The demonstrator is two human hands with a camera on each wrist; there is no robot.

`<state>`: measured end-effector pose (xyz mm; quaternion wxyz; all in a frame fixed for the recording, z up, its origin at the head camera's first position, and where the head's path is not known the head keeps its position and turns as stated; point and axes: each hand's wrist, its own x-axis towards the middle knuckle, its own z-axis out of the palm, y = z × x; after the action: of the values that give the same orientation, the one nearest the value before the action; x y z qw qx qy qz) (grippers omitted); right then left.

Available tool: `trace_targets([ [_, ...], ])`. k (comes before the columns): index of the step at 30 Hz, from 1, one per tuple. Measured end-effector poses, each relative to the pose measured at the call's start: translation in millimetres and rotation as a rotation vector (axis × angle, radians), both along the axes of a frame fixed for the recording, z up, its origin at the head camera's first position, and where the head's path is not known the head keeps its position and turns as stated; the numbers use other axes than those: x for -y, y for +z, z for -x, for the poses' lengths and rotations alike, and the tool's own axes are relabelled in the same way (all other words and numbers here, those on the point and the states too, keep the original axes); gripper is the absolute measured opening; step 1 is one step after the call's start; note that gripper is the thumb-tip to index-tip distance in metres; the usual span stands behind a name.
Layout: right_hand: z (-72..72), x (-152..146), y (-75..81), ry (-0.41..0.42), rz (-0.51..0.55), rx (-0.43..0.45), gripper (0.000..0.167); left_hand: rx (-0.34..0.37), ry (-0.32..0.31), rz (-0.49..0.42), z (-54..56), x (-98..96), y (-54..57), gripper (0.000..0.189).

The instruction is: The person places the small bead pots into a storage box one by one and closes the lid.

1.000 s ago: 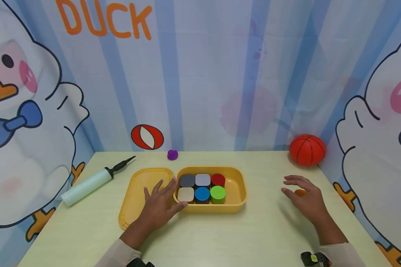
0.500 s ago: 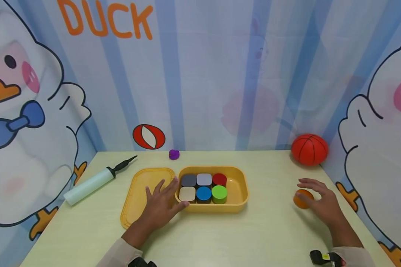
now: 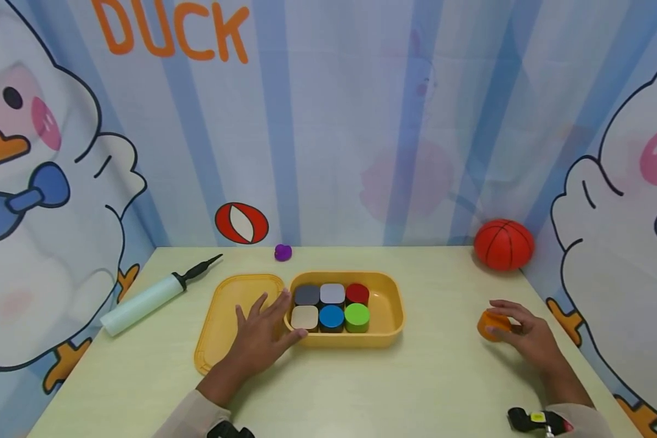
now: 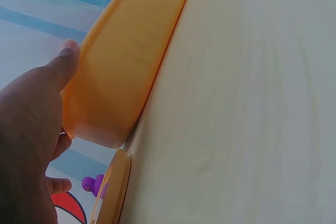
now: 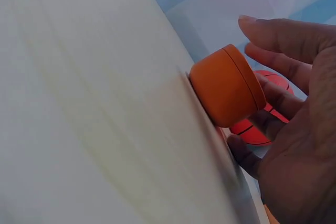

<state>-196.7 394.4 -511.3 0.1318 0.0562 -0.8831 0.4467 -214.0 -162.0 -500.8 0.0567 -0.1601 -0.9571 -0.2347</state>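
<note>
My left hand (image 3: 260, 340) lies at the left end of a yellow box (image 3: 385, 310). Its fingers are spread, with the thumb at the front corner and the index fingertip by the left rim. Several small tubs fill the left part of the box, among them a blue tub (image 3: 331, 319) and a green tub (image 3: 357, 317). Out to the right, my right hand (image 3: 531, 340) holds a small orange tub (image 3: 490, 326) between thumb and fingers. The right wrist view shows the orange tub (image 5: 223, 90) with its base close to the table and fingers behind it.
A yellow lid (image 3: 219, 328) lies left of the box, partly under my left hand. Farther left is a pale green pump (image 3: 145, 304) with a black nozzle. A purple toy duck (image 3: 283, 252) and a red ball (image 3: 504, 245) stand at the back edge by the curtain.
My right hand has shifted right and its thumb and fingers have come around the orange tub, which now looks tilted. My left hand and the box have stayed put.
</note>
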Motion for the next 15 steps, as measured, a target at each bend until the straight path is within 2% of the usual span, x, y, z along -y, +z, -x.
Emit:
trace_targets([
  [6, -1.4, -1.6, 0.7, 0.061, 0.034, 0.009, 0.045, 0.011, 0.01, 0.005, -0.1, 0.1, 1.2, 0.092],
  [15, -1.5, -10.2, -1.3, -0.04, 0.016, 0.139, 0.05, 0.023, 0.006, 0.001, -0.4, -0.1, 2.8, 0.092],
])
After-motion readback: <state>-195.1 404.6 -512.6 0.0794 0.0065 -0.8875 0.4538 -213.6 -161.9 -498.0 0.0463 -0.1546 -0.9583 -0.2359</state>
